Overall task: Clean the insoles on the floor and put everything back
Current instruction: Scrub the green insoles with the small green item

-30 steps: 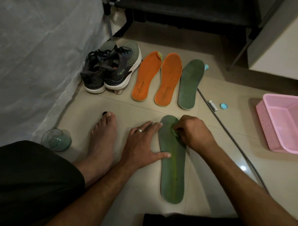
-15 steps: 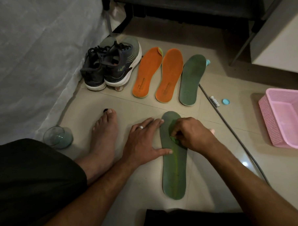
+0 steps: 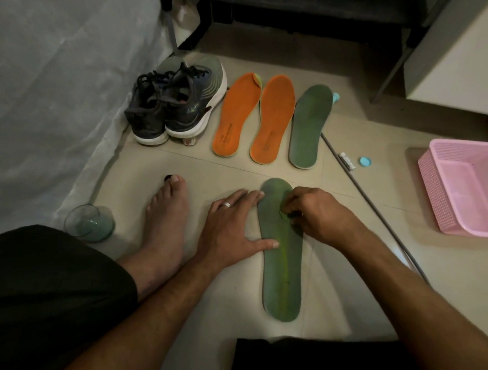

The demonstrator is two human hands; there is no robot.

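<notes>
The near green insole [image 3: 281, 267] is kept flat on the floor [image 3: 340, 306] by the left hand [image 3: 230, 227], spread with straight fingers, so a small green scrubbing piece [image 3: 283, 212], pinched in the right hand [image 3: 316, 213], can apparently be rubbed over its forepart.

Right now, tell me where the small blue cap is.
In the head view, the blue cap lies on the floor at right, between the white tube and the pink basket.
</notes>
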